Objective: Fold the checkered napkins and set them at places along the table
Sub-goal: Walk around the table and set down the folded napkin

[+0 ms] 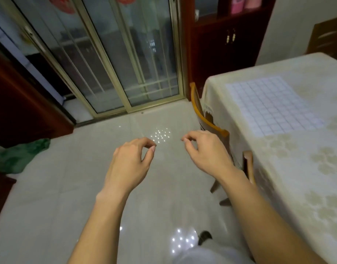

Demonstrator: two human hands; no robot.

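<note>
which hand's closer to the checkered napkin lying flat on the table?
Right. The right hand is by the curved wooden chair back, just left of the white checkered cloth napkin. The left hand is farther left, over the pale tiled floor. Neither touches it.

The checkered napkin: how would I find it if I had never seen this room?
Look to the table on the right, draped in a cream cloth with pale flower patterns. Toward its far end one napkin lies flat. It is the only thing with a grid of small pale squares.
</note>
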